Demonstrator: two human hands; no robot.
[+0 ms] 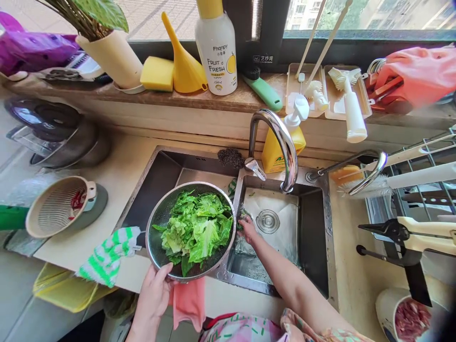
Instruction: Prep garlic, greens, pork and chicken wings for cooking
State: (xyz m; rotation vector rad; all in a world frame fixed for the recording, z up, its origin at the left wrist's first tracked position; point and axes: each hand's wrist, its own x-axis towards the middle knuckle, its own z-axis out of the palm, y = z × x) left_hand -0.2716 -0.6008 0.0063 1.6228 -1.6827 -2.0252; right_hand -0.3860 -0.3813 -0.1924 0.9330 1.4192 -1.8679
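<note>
Strainer [148,237] full of torn lettuce [195,232] sits over the sink's [311,237] left basin, its right edge reaching the divider. Placement makes sense: drips land in the sink, not on the bench [121,175].

Left hand [153,294] grips the strainer's near rim from below, fingers clenched, carrying it at the front of the sink. Right hand [247,229] is down in the right basin near the drain [267,221], fingers closed on a green leaf scrap [242,217], apparently pinching it; contact is partly hidden.

Faucet [285,147] stands behind the right basin, with a yellow bottle [283,149] just behind it and a steel scourer [231,157] on the back rim. Pink cloth [188,304] hangs below the sink's front edge. Left of the sink: striped cloth [107,256] at the bench edge, beige colander [60,206] farther out. Right of the sink: dish rack [420,175], and a bowl of raw meat [411,318] near the lower corner.
</note>
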